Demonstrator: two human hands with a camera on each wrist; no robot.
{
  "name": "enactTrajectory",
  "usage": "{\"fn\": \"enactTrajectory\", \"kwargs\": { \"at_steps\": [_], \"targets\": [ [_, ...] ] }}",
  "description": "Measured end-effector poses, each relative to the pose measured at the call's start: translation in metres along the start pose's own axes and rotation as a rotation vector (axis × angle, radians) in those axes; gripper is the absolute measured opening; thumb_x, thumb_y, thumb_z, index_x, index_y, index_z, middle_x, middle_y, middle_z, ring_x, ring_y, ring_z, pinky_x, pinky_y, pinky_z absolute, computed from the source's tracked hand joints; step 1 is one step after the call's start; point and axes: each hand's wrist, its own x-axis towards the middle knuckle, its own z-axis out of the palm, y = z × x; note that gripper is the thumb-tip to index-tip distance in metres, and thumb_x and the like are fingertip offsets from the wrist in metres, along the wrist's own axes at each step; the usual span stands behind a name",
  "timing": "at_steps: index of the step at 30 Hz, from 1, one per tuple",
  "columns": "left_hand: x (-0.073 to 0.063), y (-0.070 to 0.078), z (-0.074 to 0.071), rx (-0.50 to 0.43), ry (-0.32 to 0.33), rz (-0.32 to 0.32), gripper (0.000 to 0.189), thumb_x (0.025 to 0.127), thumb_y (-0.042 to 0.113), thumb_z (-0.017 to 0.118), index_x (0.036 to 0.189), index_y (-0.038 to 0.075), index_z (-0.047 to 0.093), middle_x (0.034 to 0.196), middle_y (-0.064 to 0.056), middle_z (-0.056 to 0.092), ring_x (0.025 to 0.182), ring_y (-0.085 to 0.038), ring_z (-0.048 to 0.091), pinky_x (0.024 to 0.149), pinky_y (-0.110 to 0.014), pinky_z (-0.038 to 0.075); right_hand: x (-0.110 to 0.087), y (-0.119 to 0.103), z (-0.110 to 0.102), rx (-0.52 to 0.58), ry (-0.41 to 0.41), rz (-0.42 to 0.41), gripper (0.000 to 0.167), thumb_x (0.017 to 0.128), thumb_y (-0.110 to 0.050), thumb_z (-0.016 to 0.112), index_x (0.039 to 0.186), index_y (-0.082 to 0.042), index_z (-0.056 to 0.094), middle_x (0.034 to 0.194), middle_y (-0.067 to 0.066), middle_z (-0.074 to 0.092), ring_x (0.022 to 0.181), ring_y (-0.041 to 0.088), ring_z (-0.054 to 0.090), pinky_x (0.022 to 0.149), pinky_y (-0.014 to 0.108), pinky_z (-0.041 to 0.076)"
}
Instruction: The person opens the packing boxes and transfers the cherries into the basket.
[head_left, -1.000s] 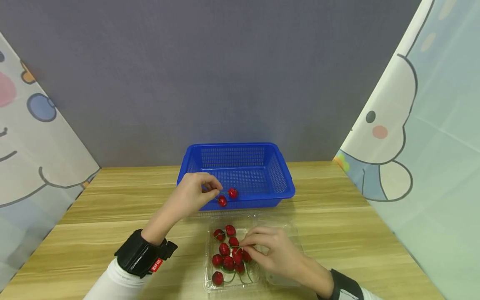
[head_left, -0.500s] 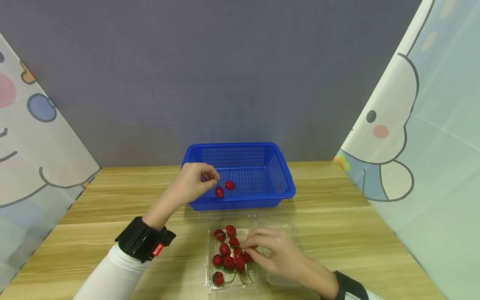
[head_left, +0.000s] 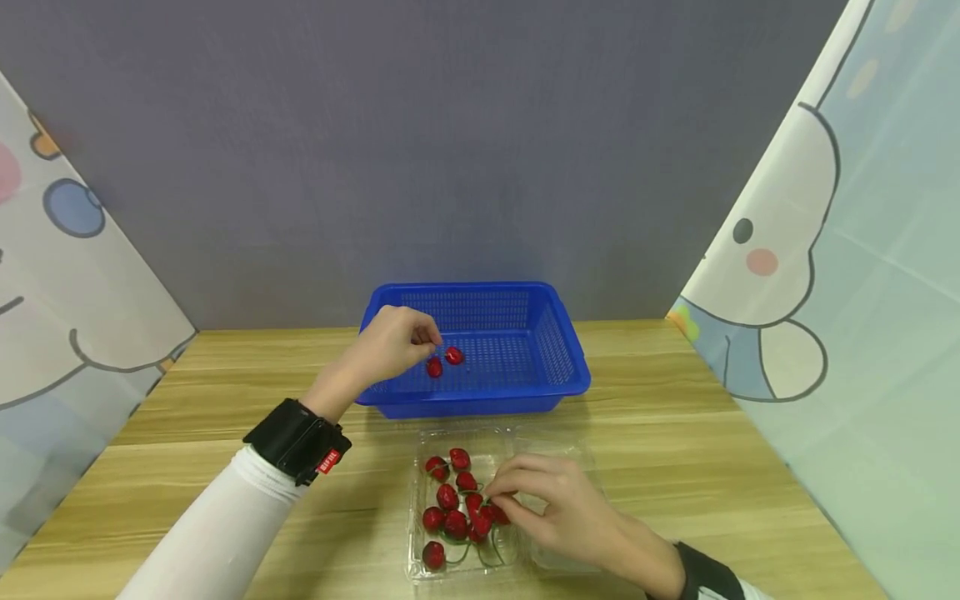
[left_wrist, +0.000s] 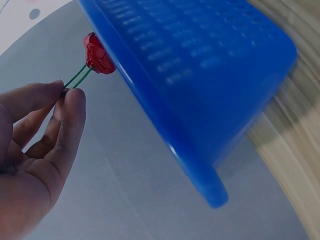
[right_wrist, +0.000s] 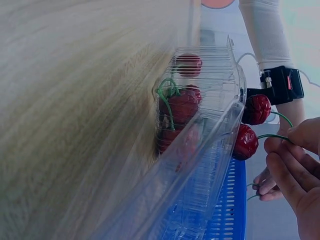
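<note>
My left hand (head_left: 396,343) is over the left part of the blue basket (head_left: 480,405). Between thumb and fingertips it pinches the green stems of a pair of red cherries (head_left: 453,356), which hang off to its right. In the left wrist view the cherries (left_wrist: 99,54) overlap the basket's rim. My right hand (head_left: 555,507) is over the clear plastic box (head_left: 491,446), thumb and forefinger pinching the stems of two cherries (right_wrist: 246,142). In the right wrist view these two are just outside the box's rim. Several more cherries (head_left: 433,518) lie in the box.
The box's clear lid (head_left: 566,437) lies folded open to the right, partly under my right hand. Behind the box stands the basket, close to the grey back wall (head_left: 480,167). Wood-grain table (head_left: 675,467) extends to both sides, between printed side panels (head_left: 862,292).
My left hand has moved forward with its cherries, from the basket's front rim to farther over its inside. My right hand stays almost in place, still pinching stems.
</note>
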Motion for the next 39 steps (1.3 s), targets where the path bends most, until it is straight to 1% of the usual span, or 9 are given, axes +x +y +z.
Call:
{"fn": "enactTrajectory", "kwargs": {
  "at_steps": [3,7,10,14,22,27,34,37,39],
  "targets": [
    [0.005,-0.004,-0.002,0.021,-0.018,-0.009,0.011,0.090,-0.003,0.071,0.090,0.006,0.077,0.082,-0.003,0.072,0.076,-0.018,0.068,0.071,-0.037,0.057,0.000,-0.001,-0.001,-0.007,-0.003,0.007,0.009,0.097,-0.003,0.069,0.100,-0.009,0.076,0.099,-0.001,0.072,0.091,0.006,0.069,0.081,0.018,0.055],
    [0.011,-0.010,-0.004,0.053,-0.046,-0.016,0.014,0.089,-0.006,0.068,0.089,0.006,0.076,0.081,-0.004,0.071,0.073,-0.018,0.066,0.069,-0.037,0.057,0.000,-0.001,-0.003,-0.013,-0.002,0.008,0.010,0.096,-0.003,0.070,0.100,-0.009,0.076,0.099,-0.002,0.072,0.092,0.006,0.069,0.082,0.019,0.055],
    [0.015,-0.016,-0.005,0.080,-0.069,0.000,0.016,0.088,-0.008,0.066,0.089,0.005,0.076,0.080,-0.004,0.070,0.069,-0.016,0.064,0.066,-0.036,0.056,0.000,-0.001,-0.004,-0.011,-0.002,0.007,0.011,0.095,-0.002,0.070,0.100,-0.010,0.076,0.099,-0.001,0.072,0.092,0.006,0.069,0.082,0.019,0.055],
    [0.019,-0.024,-0.006,0.108,-0.109,-0.004,0.017,0.089,-0.008,0.065,0.092,0.005,0.076,0.082,-0.005,0.070,0.066,-0.015,0.061,0.066,-0.036,0.055,-0.001,-0.001,-0.004,-0.012,-0.006,-0.005,0.012,0.095,-0.001,0.071,0.101,-0.010,0.076,0.099,-0.001,0.072,0.091,0.005,0.069,0.081,0.017,0.055],
    [0.028,-0.032,-0.006,0.155,-0.169,-0.021,0.020,0.090,-0.011,0.062,0.090,0.005,0.074,0.090,-0.008,0.069,0.080,-0.022,0.062,0.073,-0.038,0.055,-0.002,0.000,-0.002,-0.009,-0.001,-0.037,0.015,0.092,0.003,0.071,0.102,-0.008,0.075,0.097,0.002,0.073,0.090,0.006,0.069,0.081,0.016,0.055],
    [0.035,-0.038,-0.006,0.215,-0.232,-0.027,0.017,0.091,-0.009,0.063,0.089,0.005,0.073,0.090,-0.008,0.068,0.085,-0.024,0.063,0.076,-0.040,0.056,-0.005,-0.001,0.001,-0.003,-0.007,-0.042,0.012,0.095,0.000,0.069,0.102,-0.008,0.075,0.099,0.002,0.073,0.091,0.007,0.069,0.082,0.016,0.055],
    [0.044,-0.043,-0.003,0.221,-0.274,-0.064,0.019,0.091,-0.009,0.060,0.089,0.005,0.073,0.092,-0.007,0.069,0.086,-0.024,0.064,0.078,-0.041,0.056,-0.006,0.000,0.002,-0.002,-0.002,-0.041,0.011,0.096,0.000,0.068,0.102,-0.007,0.075,0.099,0.002,0.073,0.093,0.008,0.069,0.082,0.017,0.055],
    [0.049,-0.043,0.002,0.218,-0.291,-0.096,0.024,0.090,-0.011,0.057,0.086,0.007,0.072,0.089,-0.006,0.067,0.081,-0.021,0.060,0.075,-0.038,0.054,-0.006,0.000,0.001,-0.012,0.000,-0.047,0.011,0.096,-0.001,0.069,0.102,-0.007,0.075,0.100,0.001,0.072,0.094,0.009,0.069,0.083,0.017,0.055],
    [0.051,-0.044,0.005,0.220,-0.306,-0.122,0.028,0.089,-0.013,0.054,0.081,0.009,0.068,0.083,-0.003,0.061,0.075,-0.018,0.052,0.069,-0.035,0.048,-0.005,0.001,0.001,-0.013,-0.001,-0.044,0.011,0.096,-0.001,0.069,0.102,-0.007,0.075,0.100,0.000,0.072,0.094,0.008,0.069,0.083,0.017,0.055]
  ]
}}
